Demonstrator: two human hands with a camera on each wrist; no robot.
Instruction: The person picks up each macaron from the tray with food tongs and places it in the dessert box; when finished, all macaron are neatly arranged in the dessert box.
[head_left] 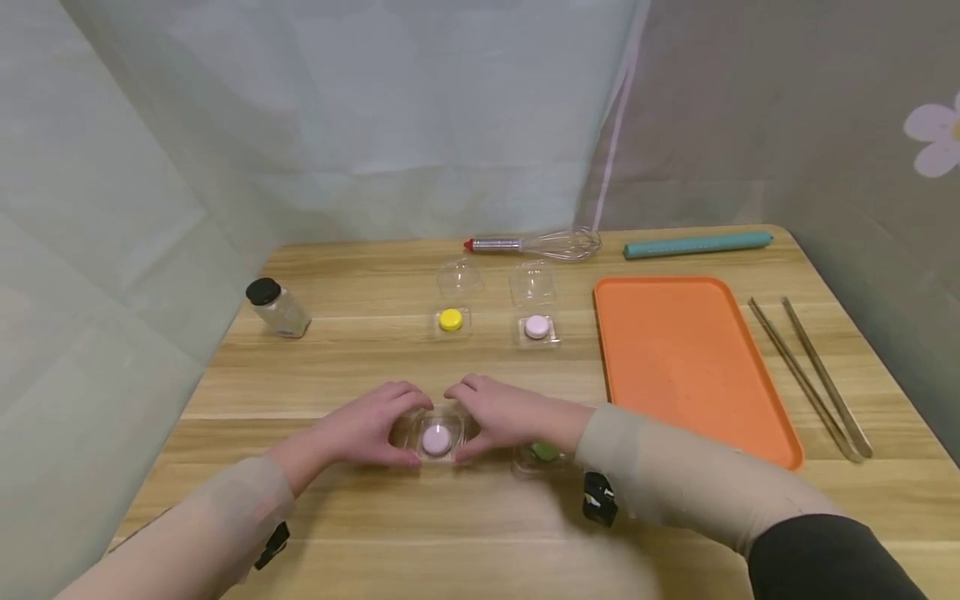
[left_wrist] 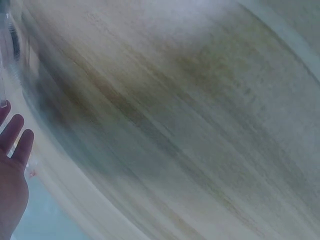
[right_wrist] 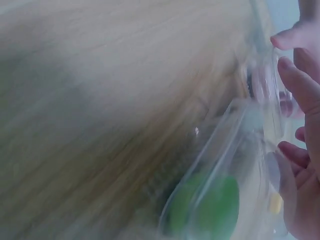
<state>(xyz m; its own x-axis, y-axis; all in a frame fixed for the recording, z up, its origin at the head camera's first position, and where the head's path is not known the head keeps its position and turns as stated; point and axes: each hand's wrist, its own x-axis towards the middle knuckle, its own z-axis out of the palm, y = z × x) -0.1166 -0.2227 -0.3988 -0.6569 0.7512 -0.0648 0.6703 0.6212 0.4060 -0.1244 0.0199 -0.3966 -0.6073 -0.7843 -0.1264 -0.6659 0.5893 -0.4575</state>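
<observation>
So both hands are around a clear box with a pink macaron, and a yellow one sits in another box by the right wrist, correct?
Not quite. The left hand and right hand do hold the clear box with the pink macaron, but the macaron by the right wrist is green, as the head and right wrist views show. The yellow one lies farther back on the table.

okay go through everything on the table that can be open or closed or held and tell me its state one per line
Left hand: grips the near pink macaron case, closed.
Right hand: grips the same case.
Green macaron case: closed, beside the right wrist.
Yellow macaron case: lid open.
Far pink macaron case: lid open.
Jar: black cap on, upright.
Orange tray: bare.
</observation>
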